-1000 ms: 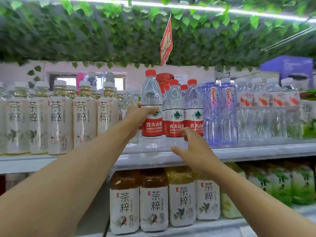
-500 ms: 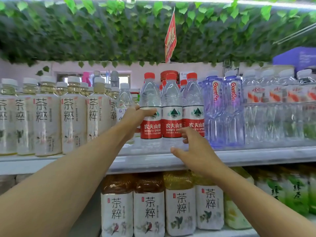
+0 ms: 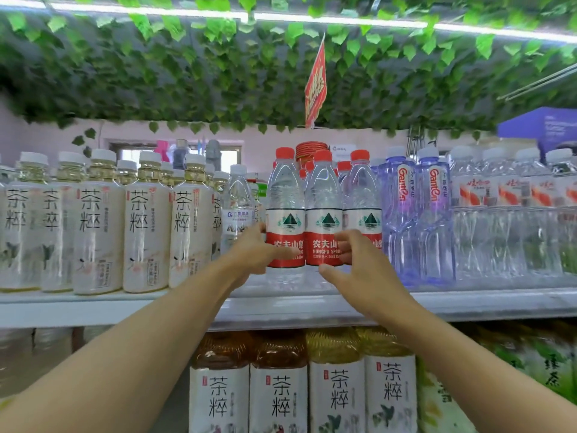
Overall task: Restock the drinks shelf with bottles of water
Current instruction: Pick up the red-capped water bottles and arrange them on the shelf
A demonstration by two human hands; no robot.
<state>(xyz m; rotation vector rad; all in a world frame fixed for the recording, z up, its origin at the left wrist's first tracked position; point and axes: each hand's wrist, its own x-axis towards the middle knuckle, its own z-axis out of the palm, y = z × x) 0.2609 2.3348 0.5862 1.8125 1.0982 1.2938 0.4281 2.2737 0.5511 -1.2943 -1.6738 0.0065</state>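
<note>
Three red-capped water bottles stand side by side on the upper shelf. My left hand holds the left water bottle low on its red label, thumb across the front and fingers at its left side. My right hand hovers open in front of the middle bottle and the right bottle, fingers spread and gripping nothing. More red caps show behind this front row.
Cream tea bottles fill the shelf to the left, and a small clear bottle stands just left of my left hand. Purple bottles and clear water bottles stand to the right. Tea bottles line the shelf below. Leafy vines hang overhead.
The left bottle, raised a second ago, now stands on the shelf level with its neighbours. My left hand has slid lower on it. My right hand stays in front of the row.
</note>
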